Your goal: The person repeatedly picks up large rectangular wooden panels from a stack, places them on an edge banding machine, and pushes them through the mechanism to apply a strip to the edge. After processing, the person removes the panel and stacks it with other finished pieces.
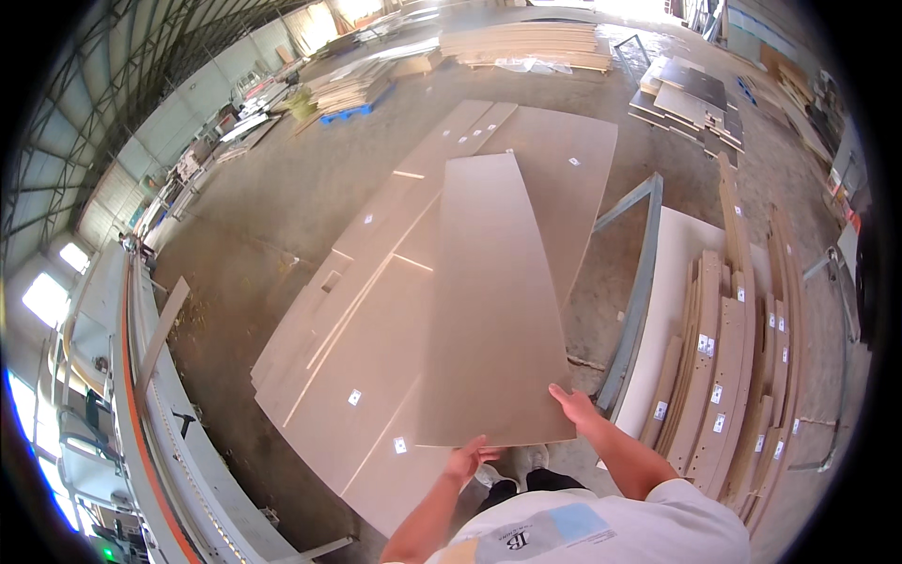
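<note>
A long brown board panel (498, 310) stretches away from me, its near edge close to my body and its far end over the larger panels. My left hand (470, 459) grips the near edge towards its middle, some fingers reaching below the board. At the right edge, by the near corner, my right hand (573, 406) holds the same panel with the thumb on top; its other fingers are mostly hidden. Underneath lie several large brown panels (376, 320) with pale gaps between pieces and small white labels.
A grey metal frame (648, 254) stands right of the panels. Beyond it, narrow labelled boards (723, 367) rest on a white sheet (678, 273). A long machine bed (178, 451) runs along the left. Stacked boards (526, 45) sit at the back, a smaller panel pile (691, 99) at the far right.
</note>
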A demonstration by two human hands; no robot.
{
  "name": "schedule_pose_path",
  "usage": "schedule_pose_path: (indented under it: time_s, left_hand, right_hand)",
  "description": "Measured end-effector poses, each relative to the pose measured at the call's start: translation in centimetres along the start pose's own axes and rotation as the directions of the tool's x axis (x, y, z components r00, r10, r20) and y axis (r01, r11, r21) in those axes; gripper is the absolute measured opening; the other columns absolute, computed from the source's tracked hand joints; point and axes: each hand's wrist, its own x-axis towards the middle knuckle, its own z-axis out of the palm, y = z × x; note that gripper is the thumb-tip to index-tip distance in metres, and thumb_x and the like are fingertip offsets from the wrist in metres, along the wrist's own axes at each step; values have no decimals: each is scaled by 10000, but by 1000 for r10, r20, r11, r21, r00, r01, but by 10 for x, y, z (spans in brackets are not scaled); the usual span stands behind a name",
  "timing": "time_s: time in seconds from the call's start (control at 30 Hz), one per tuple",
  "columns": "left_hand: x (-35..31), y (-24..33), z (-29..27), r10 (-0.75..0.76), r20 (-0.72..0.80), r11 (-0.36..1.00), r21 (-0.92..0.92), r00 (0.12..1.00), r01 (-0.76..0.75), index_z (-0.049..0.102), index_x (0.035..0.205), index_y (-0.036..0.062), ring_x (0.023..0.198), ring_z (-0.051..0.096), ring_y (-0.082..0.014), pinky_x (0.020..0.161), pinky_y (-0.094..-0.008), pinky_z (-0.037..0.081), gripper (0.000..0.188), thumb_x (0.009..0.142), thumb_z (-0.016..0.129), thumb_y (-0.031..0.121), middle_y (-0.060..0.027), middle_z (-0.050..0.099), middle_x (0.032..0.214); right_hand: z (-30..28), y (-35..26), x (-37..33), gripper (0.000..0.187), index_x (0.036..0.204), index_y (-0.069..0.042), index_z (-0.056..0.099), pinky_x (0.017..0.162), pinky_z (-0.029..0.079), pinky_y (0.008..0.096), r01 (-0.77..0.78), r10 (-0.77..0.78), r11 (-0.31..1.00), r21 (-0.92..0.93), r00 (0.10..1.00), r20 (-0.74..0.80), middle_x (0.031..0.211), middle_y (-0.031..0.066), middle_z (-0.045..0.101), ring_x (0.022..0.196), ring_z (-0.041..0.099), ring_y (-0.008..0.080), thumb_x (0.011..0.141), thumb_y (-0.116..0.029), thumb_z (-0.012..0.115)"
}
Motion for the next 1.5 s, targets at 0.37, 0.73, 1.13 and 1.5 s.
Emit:
schedule_pose_path:
  time_s: [0.37, 0.73, 1.13, 1.5]
  left_hand:
    - [-75, -68, -3, 9, -283, 912, -391, 959, -124, 542, 1326, 56, 1127, 638, -264, 913, -450, 559, 343, 1009, 590, 176, -86, 653, 1243]
    - [-236, -161, -59, 5, -689, 886, -333, 725, -322, 606, 1195, 51, 967, 665, -226, 784, -390, 573, 260, 957, 677, 128, -80, 672, 1087]
    - [-482, -245, -203, -29, -947, 787, -218, 319, -577, 629, 1088, 41, 828, 639, -205, 677, -393, 538, 245, 973, 666, 254, -61, 649, 954]
    - [-654, -279, -299, -149, -989, 817, -127, 6, -563, 650, 835, 89, 629, 463, -106, 576, -313, 397, 329, 955, 696, 392, 38, 525, 716]
  right_hand:
    - [62, 112, -42, 570, 1244, 33, 630, 842, 528, 362, -2, 2, 1000, 7, 999, -50, 1153, 97, 691, 1022, 652, 186, 953, -453, 683]
    - [154, 215, -192, 488, 1228, -119, 635, 774, 534, 361, -292, 318, 948, -127, 857, 405, 1074, 31, 692, 966, 662, 192, 964, -529, 623]
    - [226, 270, -172, 623, 1305, -117, 539, 841, 511, 455, -222, 243, 969, -106, 922, 301, 1236, 87, 632, 1075, 602, 243, 917, -601, 597]
    - [350, 323, -179, 474, 1183, -199, 628, 702, 470, 370, -303, 312, 935, -185, 950, 20, 1025, 4, 655, 885, 586, 185, 898, -577, 608]
